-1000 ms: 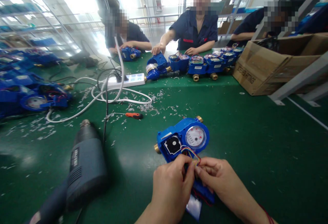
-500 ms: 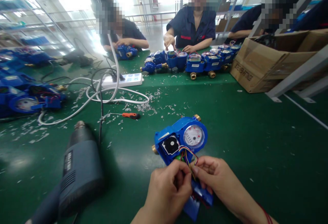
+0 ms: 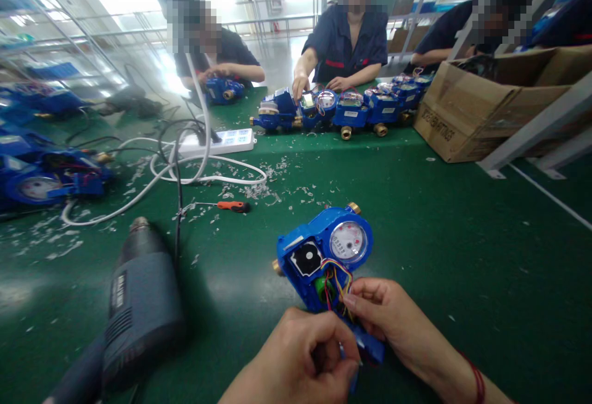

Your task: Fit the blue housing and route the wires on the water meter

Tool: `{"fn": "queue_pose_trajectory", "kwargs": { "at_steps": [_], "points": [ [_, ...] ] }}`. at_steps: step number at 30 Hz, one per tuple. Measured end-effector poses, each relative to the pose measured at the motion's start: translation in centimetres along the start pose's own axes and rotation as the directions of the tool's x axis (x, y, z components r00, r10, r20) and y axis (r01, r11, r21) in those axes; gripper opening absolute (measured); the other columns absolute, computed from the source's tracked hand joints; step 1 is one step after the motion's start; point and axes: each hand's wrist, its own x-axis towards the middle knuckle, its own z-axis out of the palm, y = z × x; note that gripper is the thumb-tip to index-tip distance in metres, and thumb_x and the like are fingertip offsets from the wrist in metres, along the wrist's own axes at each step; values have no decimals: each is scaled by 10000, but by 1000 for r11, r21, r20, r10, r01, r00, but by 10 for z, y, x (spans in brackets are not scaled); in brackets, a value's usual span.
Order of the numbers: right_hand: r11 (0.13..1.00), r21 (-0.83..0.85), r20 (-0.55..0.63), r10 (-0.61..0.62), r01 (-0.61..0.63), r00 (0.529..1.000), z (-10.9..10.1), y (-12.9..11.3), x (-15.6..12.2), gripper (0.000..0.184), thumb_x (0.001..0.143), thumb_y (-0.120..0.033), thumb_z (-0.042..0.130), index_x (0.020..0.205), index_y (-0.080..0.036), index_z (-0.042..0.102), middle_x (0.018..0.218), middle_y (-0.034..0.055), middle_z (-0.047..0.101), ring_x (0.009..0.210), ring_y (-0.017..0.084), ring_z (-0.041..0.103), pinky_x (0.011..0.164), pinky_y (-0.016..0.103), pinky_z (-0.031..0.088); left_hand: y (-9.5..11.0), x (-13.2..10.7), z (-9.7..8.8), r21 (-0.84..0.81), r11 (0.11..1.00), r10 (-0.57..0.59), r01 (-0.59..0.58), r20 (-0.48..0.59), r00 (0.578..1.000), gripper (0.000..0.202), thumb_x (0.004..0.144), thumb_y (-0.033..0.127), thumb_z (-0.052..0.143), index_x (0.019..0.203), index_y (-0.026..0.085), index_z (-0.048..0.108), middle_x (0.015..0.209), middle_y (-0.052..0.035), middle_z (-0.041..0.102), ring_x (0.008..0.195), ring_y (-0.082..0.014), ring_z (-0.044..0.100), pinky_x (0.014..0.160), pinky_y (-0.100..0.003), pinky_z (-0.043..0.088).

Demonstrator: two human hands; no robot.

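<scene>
head | meter (image 3: 324, 250) mid-table | heat gun (image 3: 143, 311) left | open right

A single head-worn camera looked forward and down across the green surface (image 3: 462, 237), close above the person's own hands (image 3: 351, 336), with co-workers (image 3: 351, 46) facing it from the far edge.

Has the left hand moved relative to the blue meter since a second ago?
Yes. The left hand has pulled back toward the person, away from the coloured wires on the blue meter; the right hand is at them.
</scene>
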Motion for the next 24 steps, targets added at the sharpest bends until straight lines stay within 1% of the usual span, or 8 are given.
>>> {"fn": "queue_pose_trajectory", "kwargs": {
  "at_steps": [2,4,6,9,12,16,20,24],
  "points": [
    [1000,-8,12,7,-7,1000,-2,1,0,341,756,-421,748,781,-109,613,578,-16,492,429,65,350,365,129,205,0,-5,-8,-40,999,21,-23,-31,999,75,722,107,495,691,170,520,519,58,453,441,-46,370,417,-147,258],
    [1000,-29,27,11,-10,1000,-4,-1,-1,331,747,-411,749,790,-115,608,579,-16,497,437,72,375,366,128,219,-5,-10,-19,-58,997,50,-60,-167,985,87,787,182,494,700,175,501,553,47,462,479,-56,398,439,-149,290],
    [998,-54,40,14,-12,999,-5,-4,-2,333,723,-405,754,793,-118,602,593,-7,515,448,79,402,371,127,242,-13,-17,-31,-36,997,57,-73,-333,941,121,824,242,497,722,177,499,600,39,468,527,-66,418,478,-150,329],
    [994,-105,30,14,-11,999,-6,-8,-3,348,692,-416,743,785,-117,592,621,14,548,451,86,427,376,130,272,-27,-28,-46,11,1000,7,-2,-488,873,141,843,292,507,759,178,502,643,36,479,570,-76,436,518,-156,359],
    [991,-135,24,7,-4,1000,-6,-9,-3,337,686,-409,721,781,-118,580,609,15,554,442,88,435,373,133,291,-37,-37,-52,-5,993,-100,114,-526,845,161,852,344,510,834,185,492,658,41,495,590,-82,455,535,-161,369],
    [990,-143,42,-4,10,999,-8,-6,-3,304,697,-370,705,784,-116,563,624,18,561,443,83,440,373,128,296,-38,-41,-40,-11,986,-143,165,-559,817,306,853,392,493,1088,218,402,719,38,528,654,-107,511,567,-175,403],
    [989,-142,62,-28,37,998,-8,-4,-3,281,720,-357,699,765,-119,557,610,5,549,453,83,441,376,128,284,-22,-34,-10,75,987,-58,144,-667,743,243,854,370,478,1048,230,436,775,31,529,683,-105,516,554,-175,390],
    [989,-129,75,-65,74,995,-5,-5,-3,282,734,-362,704,727,-133,539,563,-32,502,445,75,404,396,133,298,-8,-17,20,243,969,116,39,-589,799,82,881,287,443,926,252,501,777,43,497,587,-77,461,545,-192,357]
  ]
}}
